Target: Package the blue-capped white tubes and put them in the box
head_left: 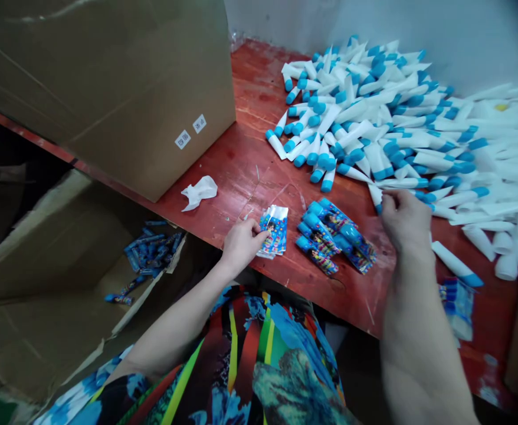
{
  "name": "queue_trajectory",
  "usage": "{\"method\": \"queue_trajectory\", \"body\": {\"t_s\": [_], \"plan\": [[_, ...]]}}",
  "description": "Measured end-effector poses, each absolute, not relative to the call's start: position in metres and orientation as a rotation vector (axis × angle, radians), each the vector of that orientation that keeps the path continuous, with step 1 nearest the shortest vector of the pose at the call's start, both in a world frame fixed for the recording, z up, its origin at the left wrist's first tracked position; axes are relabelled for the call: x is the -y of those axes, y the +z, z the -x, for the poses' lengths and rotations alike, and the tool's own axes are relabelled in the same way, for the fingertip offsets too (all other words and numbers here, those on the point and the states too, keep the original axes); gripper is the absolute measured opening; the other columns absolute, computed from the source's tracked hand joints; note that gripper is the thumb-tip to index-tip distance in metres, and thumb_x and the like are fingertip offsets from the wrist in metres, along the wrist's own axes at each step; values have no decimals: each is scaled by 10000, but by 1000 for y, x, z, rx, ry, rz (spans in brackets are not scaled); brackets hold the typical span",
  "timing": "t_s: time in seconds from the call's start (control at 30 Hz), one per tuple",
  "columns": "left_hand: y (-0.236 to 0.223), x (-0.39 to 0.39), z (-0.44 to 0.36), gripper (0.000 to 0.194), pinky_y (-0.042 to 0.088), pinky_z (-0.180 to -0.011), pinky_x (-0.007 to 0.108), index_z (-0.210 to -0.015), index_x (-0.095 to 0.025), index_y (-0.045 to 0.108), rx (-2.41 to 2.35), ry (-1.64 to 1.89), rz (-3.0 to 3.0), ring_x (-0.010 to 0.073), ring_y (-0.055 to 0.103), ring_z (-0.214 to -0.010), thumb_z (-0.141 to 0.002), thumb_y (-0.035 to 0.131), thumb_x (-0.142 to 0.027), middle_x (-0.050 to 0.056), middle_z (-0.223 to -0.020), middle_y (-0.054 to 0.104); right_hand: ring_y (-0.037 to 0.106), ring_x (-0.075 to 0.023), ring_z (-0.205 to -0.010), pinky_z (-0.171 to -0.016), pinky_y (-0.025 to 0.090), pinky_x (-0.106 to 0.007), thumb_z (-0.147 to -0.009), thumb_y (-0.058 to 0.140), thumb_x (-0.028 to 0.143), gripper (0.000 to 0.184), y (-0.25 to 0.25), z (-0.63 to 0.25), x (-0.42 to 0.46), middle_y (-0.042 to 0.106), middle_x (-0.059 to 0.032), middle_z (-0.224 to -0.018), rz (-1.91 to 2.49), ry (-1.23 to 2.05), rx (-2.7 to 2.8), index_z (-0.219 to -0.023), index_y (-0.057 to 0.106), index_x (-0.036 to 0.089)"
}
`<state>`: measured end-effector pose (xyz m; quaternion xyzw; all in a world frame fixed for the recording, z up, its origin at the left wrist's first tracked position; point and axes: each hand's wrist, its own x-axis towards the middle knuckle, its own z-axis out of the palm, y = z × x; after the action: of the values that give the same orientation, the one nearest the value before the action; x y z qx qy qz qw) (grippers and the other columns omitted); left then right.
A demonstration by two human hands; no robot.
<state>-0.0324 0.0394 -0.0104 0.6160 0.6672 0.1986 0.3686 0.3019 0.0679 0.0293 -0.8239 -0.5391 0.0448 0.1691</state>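
Note:
My left hand has its thumb and fingers closed at the left edge of a small stack of blue printed sleeves near the table's front edge. My right hand pinches the pointed white end of a blue-capped tube at the near side of the big pile. Between both hands lies a small group of tubes in blue printed sleeves. Behind my right hand spreads the heap of white tubes with blue caps, lying every way.
A large cardboard box stands on the red table at left. Below the edge, an open carton holds several blue printed tubes. A crumpled white scrap lies near the box; a blue packet is at right.

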Motion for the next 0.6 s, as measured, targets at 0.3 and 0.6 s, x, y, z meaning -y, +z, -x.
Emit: {"method": "queue_trajectory", "body": {"t_s": [0.3,0.6], "plan": [[-21,-43,45,205,366,-629,265,-713,-163,699,-1570,610,-1458,147,560,-657,-865,699,-299,10,-670,652,681,-231,-993,-817,405,-378,-974,492,41,452,16,-325,-114,656,-291,-1236,2580,299,2049,-1374,703,42],[-24,-44,58,279,431,-681,266,-669,-160,710,-1407,743,-1352,160,589,-734,-862,656,-354,23,-726,665,533,-367,-1347,-866,372,-450,-996,663,220,316,28,-328,-85,485,-232,-1589,2372,-90,2527,-1292,763,171]]}}
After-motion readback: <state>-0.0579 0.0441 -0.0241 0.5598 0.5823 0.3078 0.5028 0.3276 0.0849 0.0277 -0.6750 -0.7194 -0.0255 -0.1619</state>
